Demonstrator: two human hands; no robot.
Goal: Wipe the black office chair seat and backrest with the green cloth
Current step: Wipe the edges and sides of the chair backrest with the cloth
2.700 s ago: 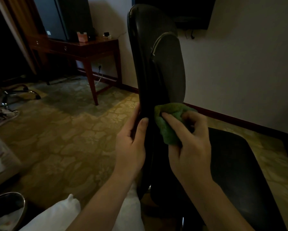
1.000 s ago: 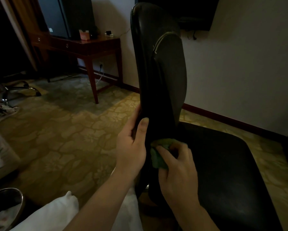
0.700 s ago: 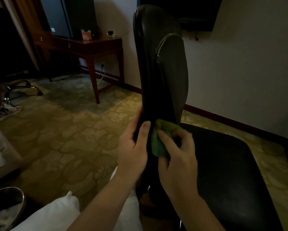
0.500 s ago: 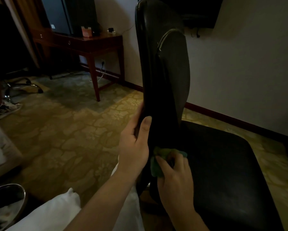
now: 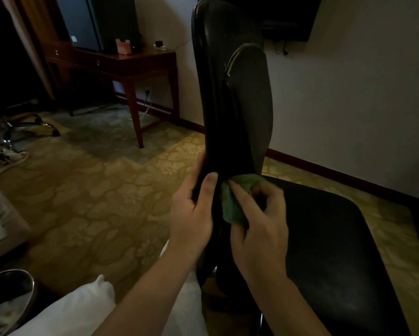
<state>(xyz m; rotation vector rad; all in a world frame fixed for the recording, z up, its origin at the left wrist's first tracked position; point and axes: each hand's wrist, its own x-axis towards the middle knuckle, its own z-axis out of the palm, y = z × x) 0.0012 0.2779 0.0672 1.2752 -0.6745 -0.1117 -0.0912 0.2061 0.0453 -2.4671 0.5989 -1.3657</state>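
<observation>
Far to the left of the fingers, a metal bin [image 5: 9,294] sits in the bottom corner and a sneaker [image 5: 6,158] rests on the patterned carpet [image 5: 94,195]. Beyond them, against the wall, stands a wooden desk [image 5: 131,66] with a pink tissue box [image 5: 123,48] on top. A white pillow [image 5: 82,309] lies under the left forearm.

The left hand [image 5: 194,214] grips the near edge of the black backrest [image 5: 227,93]: its thumb lies flat along the front of the edge and its fingers curl round the far side.

Just right of that thumb, the right hand [image 5: 259,224] holds the bunched green cloth [image 5: 235,202], fingers curled over it and pinching it, and presses it against the low part of the backrest, right above the rear of the seat [image 5: 336,251]. The seat spreads to the right of those fingers.
</observation>
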